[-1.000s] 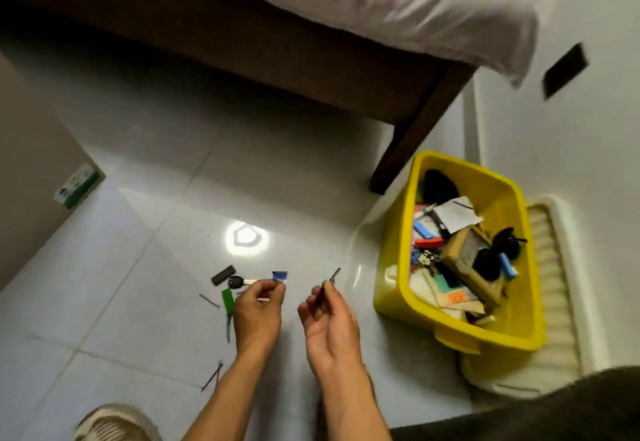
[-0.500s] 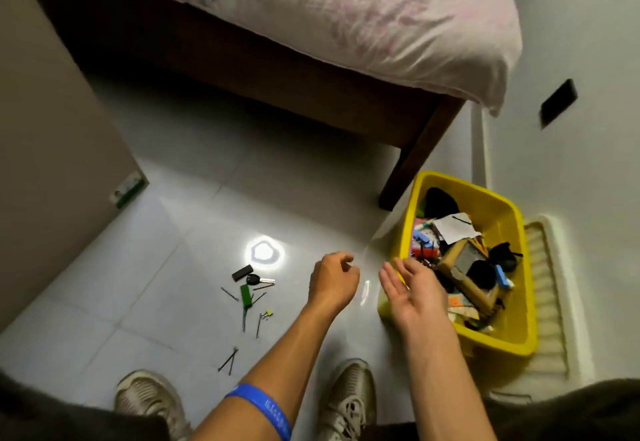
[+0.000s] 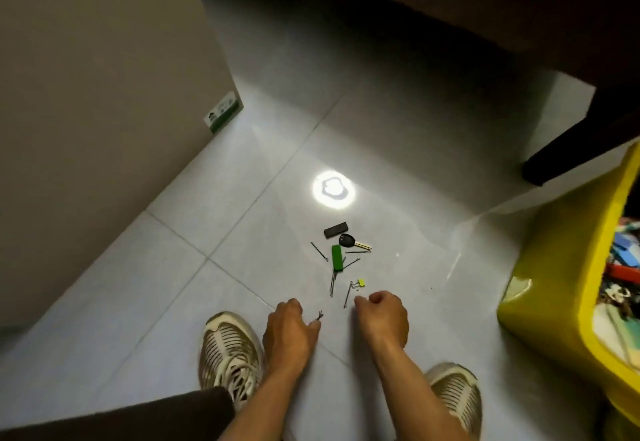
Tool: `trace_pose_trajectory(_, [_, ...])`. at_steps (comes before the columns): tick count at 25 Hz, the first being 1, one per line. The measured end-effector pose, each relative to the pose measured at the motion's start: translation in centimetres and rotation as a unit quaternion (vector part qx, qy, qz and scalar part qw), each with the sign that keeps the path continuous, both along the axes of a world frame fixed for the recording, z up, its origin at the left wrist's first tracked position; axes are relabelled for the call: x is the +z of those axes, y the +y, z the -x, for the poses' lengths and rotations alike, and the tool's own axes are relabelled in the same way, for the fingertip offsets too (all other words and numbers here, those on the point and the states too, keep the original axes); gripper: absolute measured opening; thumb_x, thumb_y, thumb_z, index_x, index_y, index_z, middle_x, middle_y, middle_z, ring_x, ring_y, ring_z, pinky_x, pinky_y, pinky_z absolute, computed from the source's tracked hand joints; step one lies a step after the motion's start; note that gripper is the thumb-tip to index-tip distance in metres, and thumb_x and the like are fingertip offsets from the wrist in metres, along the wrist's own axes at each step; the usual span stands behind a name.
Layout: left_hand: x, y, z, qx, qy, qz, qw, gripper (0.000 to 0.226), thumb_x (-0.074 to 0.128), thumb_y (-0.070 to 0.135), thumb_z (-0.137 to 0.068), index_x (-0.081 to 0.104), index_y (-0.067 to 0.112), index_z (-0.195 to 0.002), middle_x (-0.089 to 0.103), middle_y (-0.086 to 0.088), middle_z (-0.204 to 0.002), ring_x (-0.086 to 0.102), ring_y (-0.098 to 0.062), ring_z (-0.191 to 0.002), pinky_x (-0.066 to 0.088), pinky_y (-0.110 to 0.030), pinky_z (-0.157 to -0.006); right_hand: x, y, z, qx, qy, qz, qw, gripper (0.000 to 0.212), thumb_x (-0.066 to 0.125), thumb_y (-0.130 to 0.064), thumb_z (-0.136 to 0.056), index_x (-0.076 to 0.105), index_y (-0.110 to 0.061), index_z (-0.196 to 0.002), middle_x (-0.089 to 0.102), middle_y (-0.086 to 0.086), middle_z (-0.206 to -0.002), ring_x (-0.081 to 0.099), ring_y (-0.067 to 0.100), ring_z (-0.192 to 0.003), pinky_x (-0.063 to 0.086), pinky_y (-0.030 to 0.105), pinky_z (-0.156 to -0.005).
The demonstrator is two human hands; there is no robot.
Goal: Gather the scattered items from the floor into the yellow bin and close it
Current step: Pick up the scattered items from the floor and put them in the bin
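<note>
Crouching over the pile, the person works from the green bar (image 3: pixel 337 258), the handiest marker on the tiled floor (image 3: pixel 194 288). The left hand (image 3: pixel 289 333), nearer the viewer than the bar and a little left of it, pinches hairpins (image 3: pixel 319 316) between thumb and fingertips, lifting them, I judge, for the bin. The right hand (image 3: pixel 382 319), nearer than the bar and to its right, has its fingers curled in just beside a loose pin (image 3: pixel 347 296); whether it holds anything I cannot tell. Beyond the bar lie a black block (image 3: pixel 335 230) and a key (image 3: pixel 353 241); a yellow clip (image 3: pixel 360 283) sits just this side. The yellow bin (image 3: pixel 554 267) stands well to the right, open and partly full. Half a second ago both hands were up by the bin; now they are down at the pile.
</note>
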State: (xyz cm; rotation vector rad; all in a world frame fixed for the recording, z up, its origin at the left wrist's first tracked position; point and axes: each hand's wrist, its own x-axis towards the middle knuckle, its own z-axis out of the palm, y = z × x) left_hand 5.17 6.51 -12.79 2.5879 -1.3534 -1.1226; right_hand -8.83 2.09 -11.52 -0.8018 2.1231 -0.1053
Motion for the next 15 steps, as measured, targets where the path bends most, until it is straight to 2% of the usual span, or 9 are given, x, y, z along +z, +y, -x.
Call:
trace_pose_trajectory(3, [-1.9,0.6,0.8,-0.094,-0.016,0.048,0.994,0.018,0.052,0.033,-0.096,0.06,0.018,-0.102,0.059,-0.001,-0.108,0.054,-0.021,-0.101,0.044,-0.031,-0.08,-2.4,-1.2,-0.8,0.135,0.081,0.083,0.984,0.034,0.06,-0.035,-0.089,0.058,-0.016,-0.117,0.059,0.007,-0.114,0.061,0.03,-0.099,0.046,0.032,-0.074])
trace_pose_trajectory(6, [-2.3,0.2,1.8,-0.137,-0.023,0.078,0.987,0.024,0.043,0.023,-0.098,0.064,0.013,-0.106,0.061,-0.005,-0.107,0.057,-0.022,-0.103,0.044,-0.031,-0.083,-3.9,-1.0,-1.1,0.236,0.09,0.138,0.958,0.028,0.056,-0.026,-0.093,0.059,-0.014,-0.118,0.058,0.009,-0.112,0.057,0.03,-0.097,0.046,0.034,-0.071])
trace_pose_trajectory(8, [-2.5,-0.4,1.7,-0.149,-0.031,0.07,0.986,0.026,0.045,0.023,-0.095,0.064,0.01,-0.106,0.062,-0.008,-0.107,0.056,-0.023,-0.103,0.044,-0.032,-0.083,-4.2,-0.5,-1.6,0.236,0.088,0.152,0.956,0.02,0.054,-0.021,-0.096,0.063,-0.011,-0.11,0.062,0.01,-0.106,0.058,0.029,-0.092,0.044,0.032,-0.069])
trace_pose_trajectory(10, [-2.5,-0.9,1.5,-0.169,-0.045,0.05,0.983,0.029,0.043,0.026,-0.093,0.062,0.01,-0.109,0.061,-0.007,-0.11,0.054,-0.022,-0.106,0.043,-0.031,-0.084,-4.1,-0.3,-2.1,0.193,0.076,0.168,0.964,0.016,0.055,-0.018,-0.096,0.065,-0.01,-0.106,0.064,0.01,-0.104,0.06,0.028,-0.09,0.042,0.029,-0.069])
trace_pose_trajectory(13, [-2.6,-1.1,1.3,-0.198,-0.055,0.026,0.978,0.032,0.04,0.027,-0.093,0.059,0.012,-0.115,0.058,-0.006,-0.116,0.052,-0.021,-0.11,0.043,-0.03,-0.085,-3.4,0.5,-2.1,0.118,0.069,0.168,0.976,0.021,0.064,-0.02,-0.091,0.064,-0.01,-0.109,0.061,0.009,-0.109,0.059,0.027,-0.093,0.042,0.028,-0.072])
trace_pose_trajectory(15, [-2.6,-1.0,1.3,-0.217,-0.052,0.024,0.975,0.031,0.04,0.025,-0.094,0.057,0.013,-0.117,0.058,-0.005,-0.118,0.052,-0.021,-0.11,0.044,-0.03,-0.084,-3.3,1.6,-2.0,0.118,0.085,0.132,0.981,0.023,0.064,-0.022,-0.091,0.064,-0.01,-0.111,0.062,0.01,-0.109,0.059,0.027,-0.096,0.045,0.031,-0.075])
